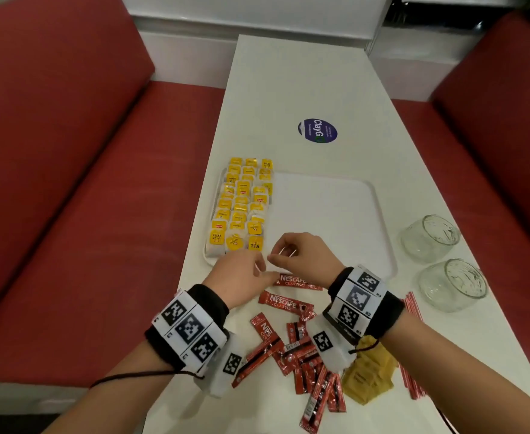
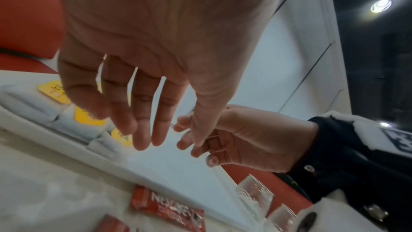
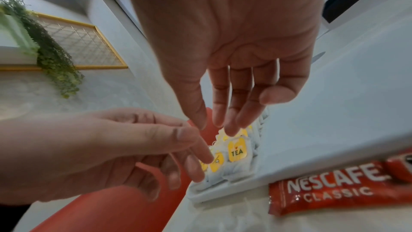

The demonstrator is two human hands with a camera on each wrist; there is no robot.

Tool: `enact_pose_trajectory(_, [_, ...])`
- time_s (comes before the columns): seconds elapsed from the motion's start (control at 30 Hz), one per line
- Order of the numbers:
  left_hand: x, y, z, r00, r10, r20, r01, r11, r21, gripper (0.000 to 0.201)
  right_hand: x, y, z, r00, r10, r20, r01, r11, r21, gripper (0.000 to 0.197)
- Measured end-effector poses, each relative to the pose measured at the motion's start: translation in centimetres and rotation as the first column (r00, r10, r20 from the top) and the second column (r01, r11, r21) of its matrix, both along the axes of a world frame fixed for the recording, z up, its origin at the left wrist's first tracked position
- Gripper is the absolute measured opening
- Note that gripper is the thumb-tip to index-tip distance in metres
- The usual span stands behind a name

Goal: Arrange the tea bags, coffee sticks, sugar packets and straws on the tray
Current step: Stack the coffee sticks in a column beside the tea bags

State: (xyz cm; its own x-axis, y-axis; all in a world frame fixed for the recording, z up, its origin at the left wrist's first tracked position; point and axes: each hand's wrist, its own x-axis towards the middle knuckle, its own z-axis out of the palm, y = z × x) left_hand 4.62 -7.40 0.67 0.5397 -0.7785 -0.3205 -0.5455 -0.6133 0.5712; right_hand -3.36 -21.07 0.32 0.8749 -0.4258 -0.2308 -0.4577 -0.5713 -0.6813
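Several yellow-tagged tea bags (image 1: pixel 241 208) lie in rows along the left side of the white tray (image 1: pixel 335 214). Over the tray's near left corner my right hand (image 1: pixel 291 255) holds a thin tan rubber band (image 1: pixel 284 252) looped on its curled fingers (image 2: pixel 200 147). My left hand (image 1: pixel 248 272) reaches toward it with fingers straight and holds nothing. Red coffee sticks (image 1: pixel 301 355) lie heaped on the table in front of the tray, two of them (image 1: pixel 298 281) right at its near rim. Tan sugar packets (image 1: pixel 367 371) and red-striped straws (image 1: pixel 412 308) lie to the right, partly hidden by my right wrist.
Two glass jars (image 1: pixel 429 238) (image 1: pixel 451 285) lie on their sides right of the tray. A blue round sticker (image 1: pixel 317 130) marks the table beyond it. Red benches (image 1: pixel 69 183) flank the narrow white table on both sides.
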Motion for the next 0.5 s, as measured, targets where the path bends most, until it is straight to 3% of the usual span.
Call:
enact_pose_trajectory(0.23, [-4.8, 3.1, -0.1, 0.999, -0.029, 0.045, 0.025, 0.995, 0.094, 0.053, -7.5, 2.7, 0.9, 0.990, -0.120, 0.074, 0.120, 0.993, 0.004, 0.012])
enact_pose_trajectory(0.4, [-7.9, 4.8, -1.4, 0.996, -0.049, 0.069, 0.034, 0.980, 0.194, 0.088, -13.1, 4.6, -0.6, 0.991, -0.133, -0.007, 0.133, 0.991, -0.025, 0.012])
enact_pose_trajectory(0.5, [-9.3, 5.4, -2.2, 0.996, -0.053, 0.074, 0.035, 0.974, 0.223, 0.099, -15.0, 5.4, -1.0, 0.993, -0.108, -0.053, 0.102, 0.988, -0.112, 0.014])
